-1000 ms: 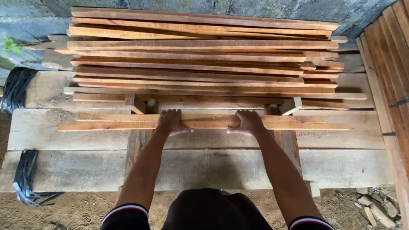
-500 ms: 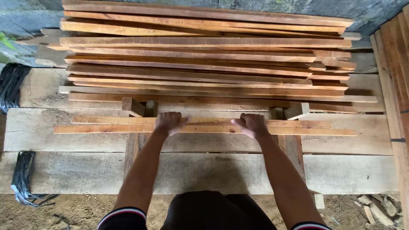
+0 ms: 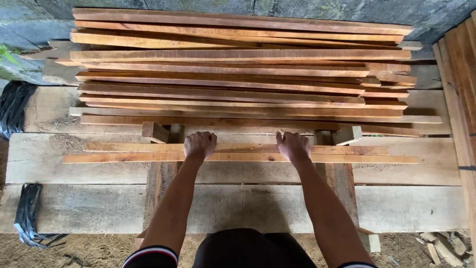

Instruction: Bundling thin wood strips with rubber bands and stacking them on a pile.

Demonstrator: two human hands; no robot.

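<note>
Two hands, left hand (image 3: 199, 145) and right hand (image 3: 293, 146), were curled down over two long wooden slats (image 3: 347, 154) lying side by side on the plank bench (image 3: 411, 208), spaced apart for balance, just before the slat stack (image 3: 238, 74).

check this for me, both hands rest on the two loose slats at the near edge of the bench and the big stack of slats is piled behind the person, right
Not quite. The head view shows the stack of slats piled ahead of the person, beyond the hands, against the stone wall. The left hand and right hand do rest on the two loose slats.
</note>
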